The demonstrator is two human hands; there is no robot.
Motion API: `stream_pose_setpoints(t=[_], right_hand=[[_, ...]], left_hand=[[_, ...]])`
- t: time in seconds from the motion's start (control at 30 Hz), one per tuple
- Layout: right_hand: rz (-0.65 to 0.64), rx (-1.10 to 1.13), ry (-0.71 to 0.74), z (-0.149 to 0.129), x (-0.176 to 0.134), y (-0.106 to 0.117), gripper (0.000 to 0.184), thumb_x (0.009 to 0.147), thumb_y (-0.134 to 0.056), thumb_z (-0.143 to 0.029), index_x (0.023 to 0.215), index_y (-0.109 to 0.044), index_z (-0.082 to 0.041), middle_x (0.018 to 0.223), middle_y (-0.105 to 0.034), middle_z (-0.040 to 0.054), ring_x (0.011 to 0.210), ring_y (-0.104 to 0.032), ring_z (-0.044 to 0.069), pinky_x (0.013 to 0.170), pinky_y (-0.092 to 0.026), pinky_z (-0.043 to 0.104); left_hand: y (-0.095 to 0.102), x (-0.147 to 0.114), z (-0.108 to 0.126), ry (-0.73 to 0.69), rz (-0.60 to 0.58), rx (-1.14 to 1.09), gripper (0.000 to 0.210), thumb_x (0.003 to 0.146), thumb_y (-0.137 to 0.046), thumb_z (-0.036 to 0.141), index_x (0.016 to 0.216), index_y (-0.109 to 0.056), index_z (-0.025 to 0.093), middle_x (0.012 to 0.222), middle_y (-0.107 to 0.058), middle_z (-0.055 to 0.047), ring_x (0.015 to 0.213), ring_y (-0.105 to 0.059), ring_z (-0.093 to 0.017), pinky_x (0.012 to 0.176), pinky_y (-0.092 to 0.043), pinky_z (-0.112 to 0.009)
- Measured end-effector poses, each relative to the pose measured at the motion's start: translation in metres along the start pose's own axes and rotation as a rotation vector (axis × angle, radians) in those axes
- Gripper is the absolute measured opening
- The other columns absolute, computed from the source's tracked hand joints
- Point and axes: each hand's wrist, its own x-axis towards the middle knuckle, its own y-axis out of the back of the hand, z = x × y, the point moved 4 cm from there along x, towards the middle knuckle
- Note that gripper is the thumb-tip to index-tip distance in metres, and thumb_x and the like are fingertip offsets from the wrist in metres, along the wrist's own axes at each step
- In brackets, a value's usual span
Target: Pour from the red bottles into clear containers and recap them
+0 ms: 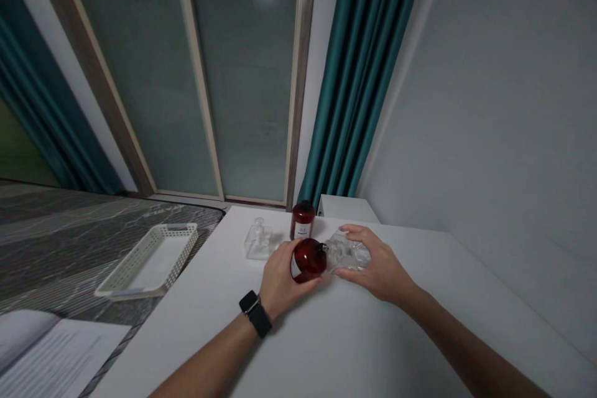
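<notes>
My left hand [282,280], with a dark watch [255,313] on its wrist, is closed around a reddish-brown bottle [311,256]. That bottle lies tilted with its dark neck pointing right. In my right hand [375,264] is a clear glass bottle [347,252], gripped between thumb and fingers and tipped toward the brown one. The two bottle mouths meet or nearly meet; I cannot tell whether they touch. Just behind stands another reddish-brown bottle [303,220] with a dark cap and a white label. A clear, square glass bottle with a stopper [258,240] stands left of my left hand.
All of this is on a white table [326,348]. To the left, a white perforated basket [153,259] and an open book [69,351] rest on a grey patterned surface. A white box-like cabinet [349,208] stands beyond the far edge, near a teal curtain [366,74].
</notes>
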Motion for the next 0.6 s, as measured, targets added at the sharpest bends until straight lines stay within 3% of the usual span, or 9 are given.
stream_pose_setpoints(t=[0.6], right_hand=[[-0.027,-0.013,0.023,-0.0035,0.0032,0.0039,0.045,0.070,-0.078,-0.028,0.108,-0.055,-0.025,0.123,-0.065,0.0130,0.115,-0.064,0.031,0.095,-0.053,0.051]], left_hand=[[0.0001,0.0004,0.0015,0.001,0.000,-0.029,0.071,0.068,-0.083,0.034,0.129,-0.048,0.022,0.119,-0.065,-0.010,0.105,-0.064,-0.030,0.090,-0.053,-0.045]])
